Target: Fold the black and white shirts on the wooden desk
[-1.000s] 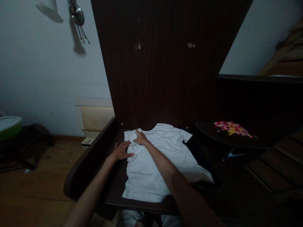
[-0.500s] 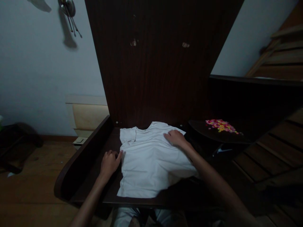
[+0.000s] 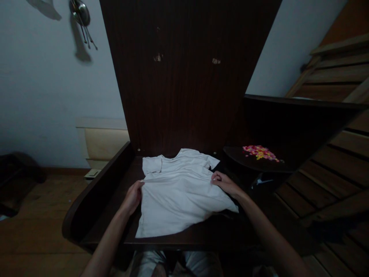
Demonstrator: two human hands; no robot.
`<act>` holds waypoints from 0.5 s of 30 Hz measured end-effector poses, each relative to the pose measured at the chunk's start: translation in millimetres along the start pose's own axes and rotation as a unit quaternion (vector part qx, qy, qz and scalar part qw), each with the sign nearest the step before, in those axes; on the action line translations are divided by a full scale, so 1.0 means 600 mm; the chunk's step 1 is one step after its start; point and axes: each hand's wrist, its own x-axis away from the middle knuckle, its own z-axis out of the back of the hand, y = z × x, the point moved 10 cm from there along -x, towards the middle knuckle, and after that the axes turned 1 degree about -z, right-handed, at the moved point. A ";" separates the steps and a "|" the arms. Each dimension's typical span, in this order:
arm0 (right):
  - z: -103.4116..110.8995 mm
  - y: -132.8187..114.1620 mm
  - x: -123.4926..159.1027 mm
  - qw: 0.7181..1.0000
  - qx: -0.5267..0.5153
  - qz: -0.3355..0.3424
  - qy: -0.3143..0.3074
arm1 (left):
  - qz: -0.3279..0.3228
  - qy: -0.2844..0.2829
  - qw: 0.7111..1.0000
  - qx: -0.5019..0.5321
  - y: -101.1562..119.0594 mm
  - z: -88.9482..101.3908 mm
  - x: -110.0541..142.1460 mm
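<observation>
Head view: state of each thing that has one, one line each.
White T-shirt: spread out, wrinkled, on the dark surface
Left hand: fingers pinching shirt's left edge
Right hand: fingers curled, pinching shirt's right side
Pink and yellow pieces: loose, scattered on the shelf
Dark upright panel: standing, two pale scuffs

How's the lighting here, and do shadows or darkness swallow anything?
Head view: dim light, though the white shirt stands out; metal wall fixture throws a soft shadow on the pale wall; dark board behind the pink and yellow pieces loses nearly all detail.
</observation>
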 end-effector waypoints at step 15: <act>0.039 0.054 0.089 0.995 -0.025 -0.034 0.087 | 0.013 0.097 0.986 -0.134 -0.028 0.115 0.059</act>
